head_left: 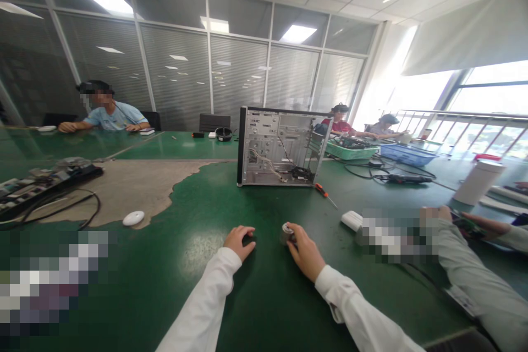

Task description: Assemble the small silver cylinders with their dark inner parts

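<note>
My right hand (306, 250) is closed around a small, short cylinder with a pale top (286, 229), which stands on the green table; its exact kind is unclear. To its left, my left hand (240, 243) rests on the tabletop, thumb and fingers curved apart, with nothing between them. Beyond both hands stands an opened computer case (284, 148), its bare metal inside facing me, with loose cables and a dark part at the bottom. An orange-handled screwdriver (324, 193) lies by the case's lower right corner.
A white round lid-like object (133, 218) and a dark tray of parts (45, 184) lie left. On the right are a white box (352, 220), a green basket (352, 152), a blue basket (408, 155), cables and a white cylinder (478, 181). A co-worker's sleeved arm (474, 269) reaches in.
</note>
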`<state>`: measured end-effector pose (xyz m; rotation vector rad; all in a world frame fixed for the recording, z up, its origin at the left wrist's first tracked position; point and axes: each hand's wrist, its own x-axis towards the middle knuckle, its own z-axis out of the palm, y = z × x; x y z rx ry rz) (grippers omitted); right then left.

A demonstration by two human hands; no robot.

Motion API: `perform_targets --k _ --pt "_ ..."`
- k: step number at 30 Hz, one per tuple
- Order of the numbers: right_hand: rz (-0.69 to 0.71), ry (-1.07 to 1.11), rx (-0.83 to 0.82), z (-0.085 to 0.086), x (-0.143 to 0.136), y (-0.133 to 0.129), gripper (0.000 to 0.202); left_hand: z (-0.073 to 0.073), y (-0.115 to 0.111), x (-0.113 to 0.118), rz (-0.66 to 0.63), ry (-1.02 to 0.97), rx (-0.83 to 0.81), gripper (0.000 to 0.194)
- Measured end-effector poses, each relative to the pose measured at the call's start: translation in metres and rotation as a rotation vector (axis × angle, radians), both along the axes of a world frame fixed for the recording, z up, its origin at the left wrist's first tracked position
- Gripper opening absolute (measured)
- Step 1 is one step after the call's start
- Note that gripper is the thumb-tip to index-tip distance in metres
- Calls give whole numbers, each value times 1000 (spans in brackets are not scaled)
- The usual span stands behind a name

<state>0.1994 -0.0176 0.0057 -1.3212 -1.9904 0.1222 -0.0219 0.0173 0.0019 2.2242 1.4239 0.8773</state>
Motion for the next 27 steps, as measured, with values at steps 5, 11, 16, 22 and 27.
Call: perform_targets --k 5,11,16,22,27 --pt "202 117 15 4 -65 16 46 -4 1 0 18 -9 9 46" --pt "298 216 -21 6 -87 19 45 -16 10 0 76 -92 32 47" --pt "348 291 -45 8 -81 17 50 -16 10 1 79 -84 43 42" --pt "341 349 -41 9 -80 16 54 -8 4 2 84 -58 34 38" --pt "349 307 -56 13 -79 15 42 -11 5 0 49 -64 19 44"
